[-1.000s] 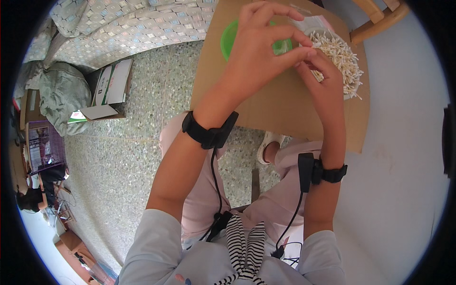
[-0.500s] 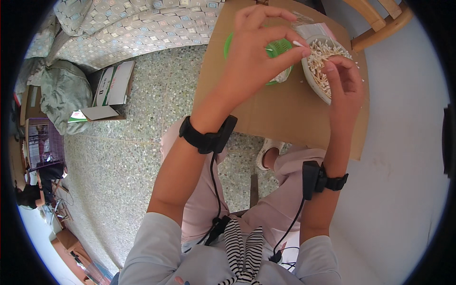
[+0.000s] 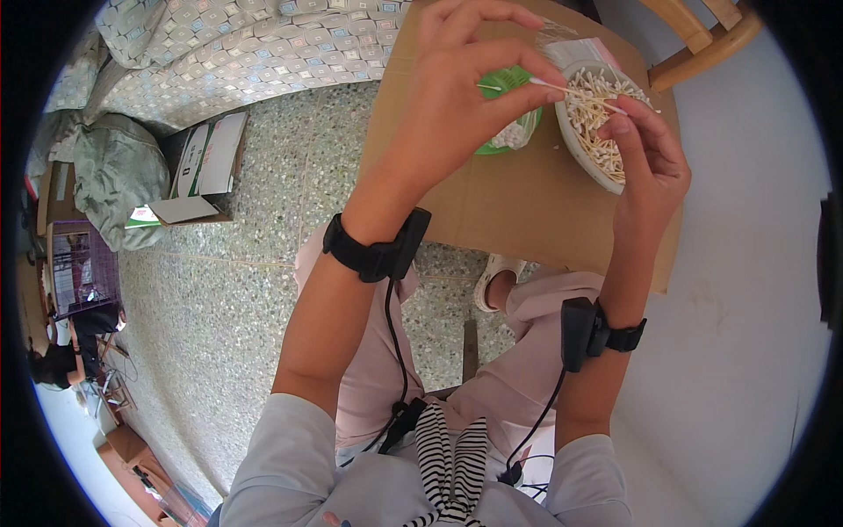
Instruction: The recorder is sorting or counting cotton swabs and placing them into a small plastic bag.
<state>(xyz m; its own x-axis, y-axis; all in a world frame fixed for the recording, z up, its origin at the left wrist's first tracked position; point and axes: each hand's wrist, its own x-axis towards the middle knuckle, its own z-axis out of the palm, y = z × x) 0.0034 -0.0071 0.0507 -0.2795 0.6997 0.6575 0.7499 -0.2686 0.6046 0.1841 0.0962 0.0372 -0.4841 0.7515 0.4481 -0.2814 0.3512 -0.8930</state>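
Observation:
My left hand (image 3: 457, 97) is closed in a pinch, thumb against index finger, on a cotton swab (image 3: 584, 93). The swab's thin stick slants down to the right, toward my right hand (image 3: 648, 158). There, thumb and index finger close on a white tip at the stick's far end. Below the hands stands a white oval bowl (image 3: 567, 136) heaped with loose cotton swabs (image 3: 601, 151). Left of it, partly hidden by my left hand, is a green plastic basket (image 3: 533, 126) with white pieces inside.
Both containers stand on a brown cardboard-covered table (image 3: 527, 206). Behind the bowl lies a clear plastic bag (image 3: 588, 53). A wooden chair (image 3: 702, 57) stands at the far right, beside the white wall (image 3: 746, 220). An open carton (image 3: 209, 158) sits on the speckled floor to the left.
My right hand has risen from just over the bowl's swabs and now grips the swab's right end. My left hand has shifted slightly left, still pinching a swab.

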